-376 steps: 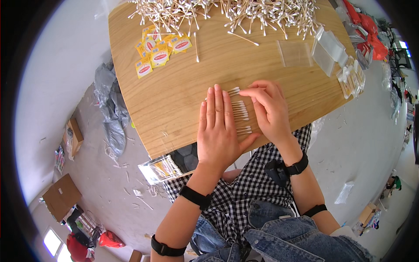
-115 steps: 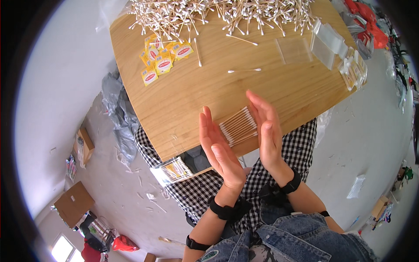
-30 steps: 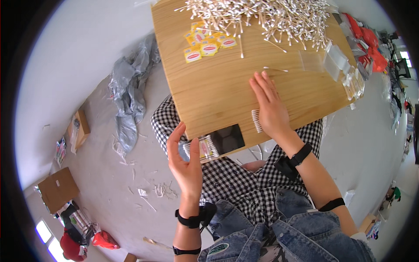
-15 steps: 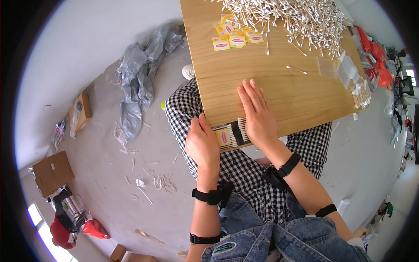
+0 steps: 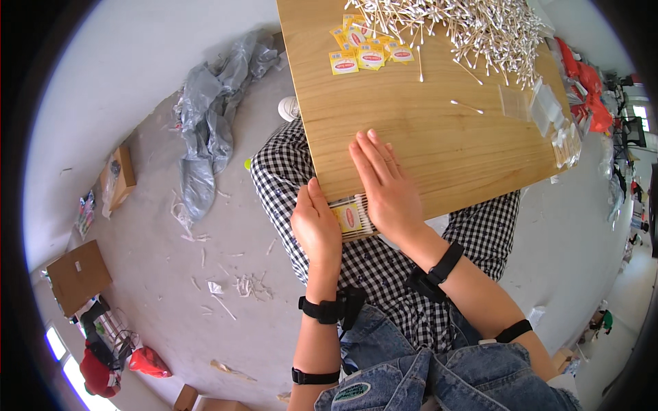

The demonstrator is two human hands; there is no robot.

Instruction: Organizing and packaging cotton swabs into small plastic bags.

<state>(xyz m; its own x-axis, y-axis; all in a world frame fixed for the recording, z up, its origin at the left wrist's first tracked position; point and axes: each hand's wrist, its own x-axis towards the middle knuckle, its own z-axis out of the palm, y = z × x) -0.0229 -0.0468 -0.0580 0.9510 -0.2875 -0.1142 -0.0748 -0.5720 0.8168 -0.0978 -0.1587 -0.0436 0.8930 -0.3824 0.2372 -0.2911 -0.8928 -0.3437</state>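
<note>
At the table's near left corner, a pack of cotton swabs (image 5: 363, 211) lies in a row with a yellow card (image 5: 349, 218) on top. My left hand (image 5: 317, 229) is closed at the pack's left end, its fingers bent against it and partly hidden. My right hand (image 5: 389, 195) lies flat on the wooden table (image 5: 439, 154), fingers stretched up and away. Its palm edge meets the right side of the swabs and covers part of them. One loose swab (image 5: 467, 107) lies farther right on the tabletop.
A large heap of cotton swabs (image 5: 466, 34) covers the far right of the table. Yellow cards (image 5: 371, 57) lie left of it. Clear plastic boxes (image 5: 545, 109) rest near the right edge. Grey plastic sheeting (image 5: 205, 130) and scattered swabs (image 5: 252, 287) are on the floor.
My right hand has slid left toward my left hand. The dark gap between two groups of swabs is no longer visible. My left hand has stayed nearly in place.
</note>
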